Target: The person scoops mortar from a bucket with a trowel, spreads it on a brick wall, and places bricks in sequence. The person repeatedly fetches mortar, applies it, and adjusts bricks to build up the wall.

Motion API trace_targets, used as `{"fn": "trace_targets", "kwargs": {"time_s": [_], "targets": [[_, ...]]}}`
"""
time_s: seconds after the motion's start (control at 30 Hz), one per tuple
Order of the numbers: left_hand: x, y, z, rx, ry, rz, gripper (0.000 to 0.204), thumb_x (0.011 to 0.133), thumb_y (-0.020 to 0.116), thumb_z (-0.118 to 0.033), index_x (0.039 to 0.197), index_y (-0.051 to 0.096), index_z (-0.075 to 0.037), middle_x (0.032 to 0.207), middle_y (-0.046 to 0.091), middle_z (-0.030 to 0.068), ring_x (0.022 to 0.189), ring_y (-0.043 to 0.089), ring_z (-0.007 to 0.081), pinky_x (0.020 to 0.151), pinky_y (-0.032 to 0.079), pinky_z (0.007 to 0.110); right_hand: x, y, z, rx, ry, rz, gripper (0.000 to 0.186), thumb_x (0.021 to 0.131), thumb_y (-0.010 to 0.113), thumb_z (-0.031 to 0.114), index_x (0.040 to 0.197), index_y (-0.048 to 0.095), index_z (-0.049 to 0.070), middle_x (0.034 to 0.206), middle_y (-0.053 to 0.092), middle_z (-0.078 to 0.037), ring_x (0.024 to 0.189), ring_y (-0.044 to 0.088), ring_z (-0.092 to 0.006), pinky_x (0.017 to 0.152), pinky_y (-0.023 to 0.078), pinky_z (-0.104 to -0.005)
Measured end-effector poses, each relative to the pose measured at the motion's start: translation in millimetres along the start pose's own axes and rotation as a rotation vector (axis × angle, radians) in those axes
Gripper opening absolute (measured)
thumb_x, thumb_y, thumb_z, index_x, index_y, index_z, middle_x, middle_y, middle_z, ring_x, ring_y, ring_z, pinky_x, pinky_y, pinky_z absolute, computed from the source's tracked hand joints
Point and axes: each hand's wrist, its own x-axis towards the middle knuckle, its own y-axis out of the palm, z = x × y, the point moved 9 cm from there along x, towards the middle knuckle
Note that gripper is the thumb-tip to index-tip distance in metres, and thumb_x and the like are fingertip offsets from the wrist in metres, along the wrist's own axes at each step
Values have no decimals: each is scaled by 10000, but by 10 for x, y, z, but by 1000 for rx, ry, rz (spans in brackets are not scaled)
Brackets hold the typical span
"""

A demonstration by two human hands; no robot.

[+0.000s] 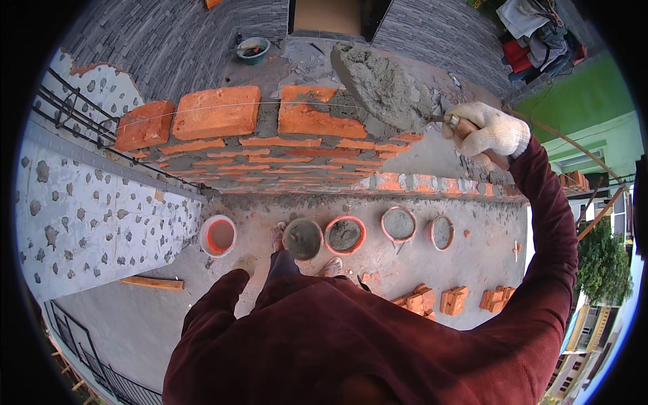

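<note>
My right hand [489, 129], in a white knitted glove, is closed around the handle of a trowel. A thick heap of wet grey mortar [385, 84] covers the trowel's blade, which is over the right end of the brick wall [270, 158]. Along the top of that wall lie three orange bricks [216, 113], with mortar between the two on the right. A thin string runs across them. My left arm [214, 297] hangs low in its maroon sleeve, and the left hand itself does not show.
Several buckets stand by the wall's foot, including a grey mortar bucket [302, 239] and a white bucket [218, 235] with an orange inside. Brick stacks [454, 300] sit on the floor at right. Steel rebar [81, 111] juts out at the wall's left end.
</note>
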Motion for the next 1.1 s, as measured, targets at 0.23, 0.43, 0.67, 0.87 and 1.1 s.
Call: {"fn": "trace_targets", "kwargs": {"time_s": [0.23,0.43,0.67,0.87,1.1], "targets": [[-248,-159,909,-28,-218,85,615,941,538,-598,1255,694,-93,1255,694,220,1236,618,409,1070,459,499,702,238,311,-1083,-292,-413,183,853,588,69,1027,584,13,803,641,-239,782,649,-450,676,515,-501],[101,-378,635,-56,-166,172,603,994,511,-543,1335,662,-69,1350,665,190,1306,595,330,1122,421,431,-93,177,537,-968,-142,-724,369,822,633,84,1183,609,11,735,582,-166,646,590,-362,622,479,-433],[1017,-675,406,-69,38,185,434,983,574,-397,1261,715,-94,1222,728,173,1190,670,326,1048,483,414,-882,1273,328,-409,244,-348,375,926,680,248,1207,616,8,849,675,-203,785,696,-412,701,534,-464],[1437,-917,110,105,138,387,501,924,621,-487,1205,738,-89,1192,731,193,1170,679,348,1022,501,447,86,1817,-73,-405,80,-629,335,968,635,274,1162,605,1,908,689,-223,872,683,-442,756,531,-487],[1738,-1177,-51,-43,195,257,497,916,650,-477,1182,749,-69,1171,743,190,1149,694,332,1007,509,446,-183,1602,-466,-142,348,-651,377,999,580,280,1190,624,-43,795,649,-200,692,684,-337,700,533,-449]]}}
